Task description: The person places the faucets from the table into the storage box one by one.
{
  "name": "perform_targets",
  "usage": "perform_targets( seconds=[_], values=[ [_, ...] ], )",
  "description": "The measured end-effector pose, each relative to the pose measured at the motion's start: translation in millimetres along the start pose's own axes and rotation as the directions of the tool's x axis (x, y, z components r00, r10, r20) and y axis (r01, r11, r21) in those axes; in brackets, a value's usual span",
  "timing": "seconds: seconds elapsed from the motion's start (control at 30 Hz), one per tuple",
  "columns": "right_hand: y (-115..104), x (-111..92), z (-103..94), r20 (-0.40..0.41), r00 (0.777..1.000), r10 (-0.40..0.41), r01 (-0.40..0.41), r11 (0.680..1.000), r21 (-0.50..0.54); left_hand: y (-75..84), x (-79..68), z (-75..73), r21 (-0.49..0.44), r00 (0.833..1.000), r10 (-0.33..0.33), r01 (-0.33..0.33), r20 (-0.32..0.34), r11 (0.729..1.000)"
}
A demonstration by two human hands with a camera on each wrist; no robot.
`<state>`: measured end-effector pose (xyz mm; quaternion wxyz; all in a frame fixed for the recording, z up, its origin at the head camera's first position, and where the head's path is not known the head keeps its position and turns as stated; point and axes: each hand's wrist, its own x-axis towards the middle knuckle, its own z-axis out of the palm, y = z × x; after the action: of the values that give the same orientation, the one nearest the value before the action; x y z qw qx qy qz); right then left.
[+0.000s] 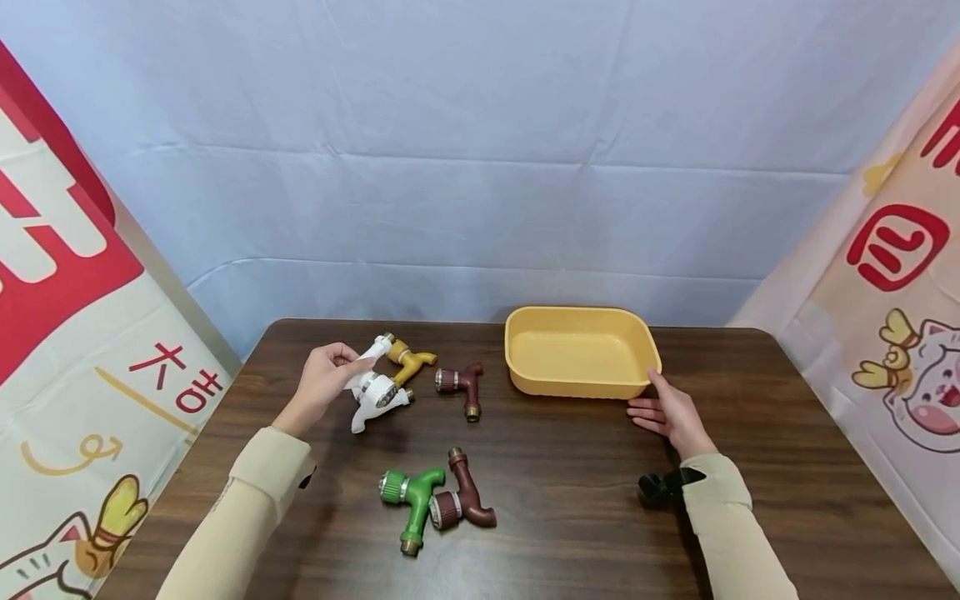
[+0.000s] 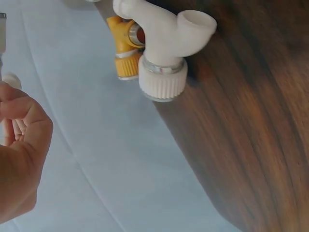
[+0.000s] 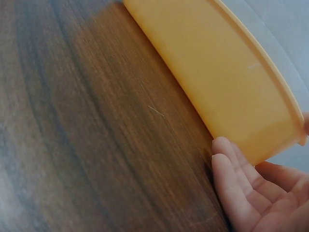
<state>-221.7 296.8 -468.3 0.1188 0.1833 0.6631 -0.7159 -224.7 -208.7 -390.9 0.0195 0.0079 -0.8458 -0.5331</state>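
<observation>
My left hand (image 1: 324,379) pinches a white plastic tap (image 1: 372,353) by its body, above the left part of the table. Just below it, and partly overlapped by it, is a second white tap (image 2: 166,36). Beside them lies a yellow tap (image 1: 411,361), with a dark red tap (image 1: 467,385) a little to its right. At the right, my right hand (image 1: 671,412) grips the near right corner of a yellow plastic basin (image 1: 577,388). Its thumb is at the rim, while the other fingers (image 3: 234,179) touch the lower edge.
Nearer the front of the brown wooden table (image 1: 570,500) lie a green tap (image 1: 417,504) and another dark red tap (image 1: 468,496), touching or nearly so. A pale cloth (image 1: 480,225) hangs behind the table, with printed cloths at both sides.
</observation>
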Motion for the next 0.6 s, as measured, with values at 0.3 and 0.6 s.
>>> perform_targets(
  seconds=[0.3,0.6],
  values=[
    [0,-1,-0.9,-0.014,1.000,0.004,-0.004,1.000,-0.004,9.3,5.4,6.2,-0.058,1.000,0.006,-0.006,-0.004,0.998],
    [1,1,0.0,-0.026,1.000,0.005,-0.005,1.000,0.003,18.2,12.5,8.9,-0.048,1.000,0.026,-0.026,0.004,0.999]
  ],
)
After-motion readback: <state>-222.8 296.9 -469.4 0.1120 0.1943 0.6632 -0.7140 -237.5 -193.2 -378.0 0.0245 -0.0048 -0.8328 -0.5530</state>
